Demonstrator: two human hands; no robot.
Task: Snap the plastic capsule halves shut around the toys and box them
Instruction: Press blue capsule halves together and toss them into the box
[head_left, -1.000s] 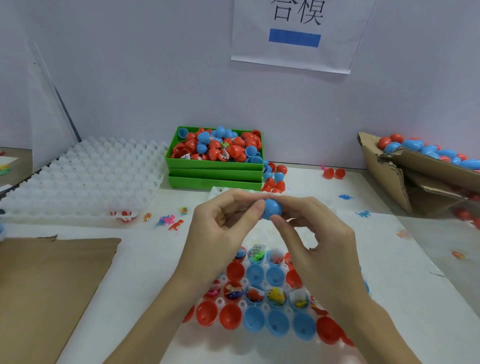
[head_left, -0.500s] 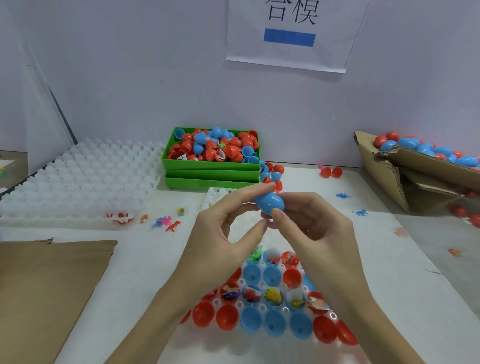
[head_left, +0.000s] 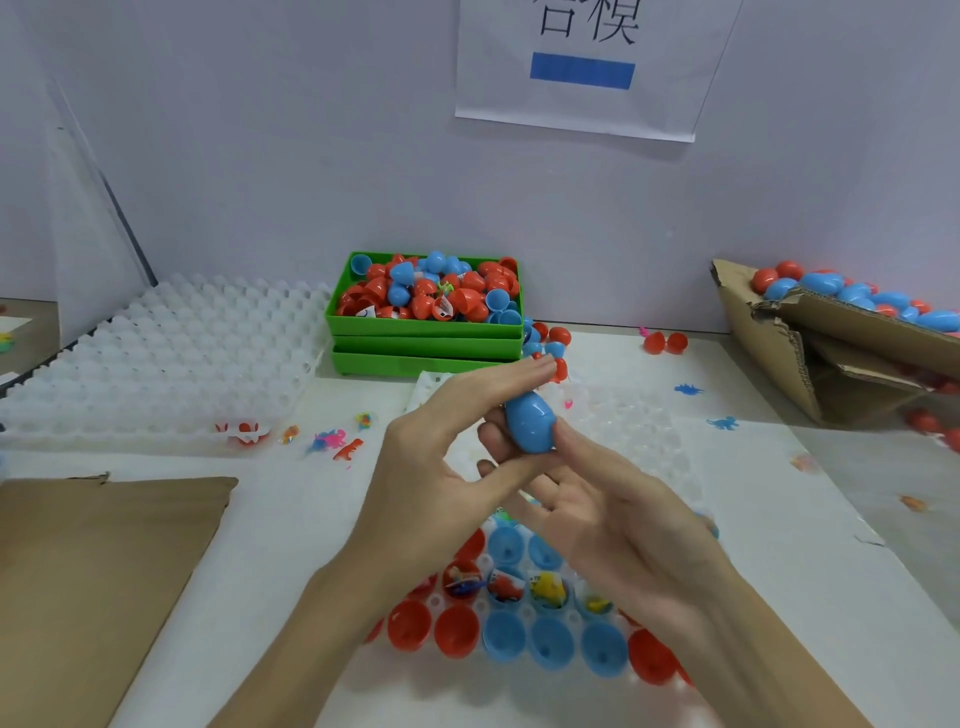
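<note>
Closed blue capsule (head_left: 529, 425), tilted, midair
</note>
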